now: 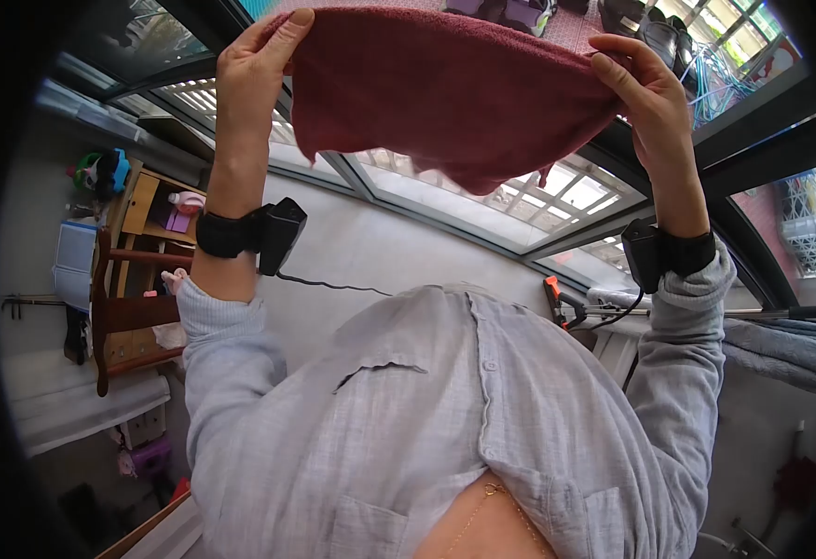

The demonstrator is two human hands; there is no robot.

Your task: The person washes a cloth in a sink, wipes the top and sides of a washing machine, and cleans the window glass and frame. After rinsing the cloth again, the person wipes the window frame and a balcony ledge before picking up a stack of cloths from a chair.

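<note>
A dark red towel (445,93) is stretched out flat between my hands, its lower edge hanging loose and uneven. My left hand (263,61) pinches the upper left corner, thumb on the near side and the other fingers partly hidden behind. At the upper right corner my right hand (645,84) grips the cloth between thumb and fingers. Black devices are strapped to my left wrist (277,233) and right wrist (645,256), each with a cable.
Glass panels with dark frames (520,252) stand in front of me. To the left are a wooden chair (137,321) and shelf items. A grey towel (785,349) hangs at the right, near a pole (753,312). Shoes (655,33) lie beyond the glass.
</note>
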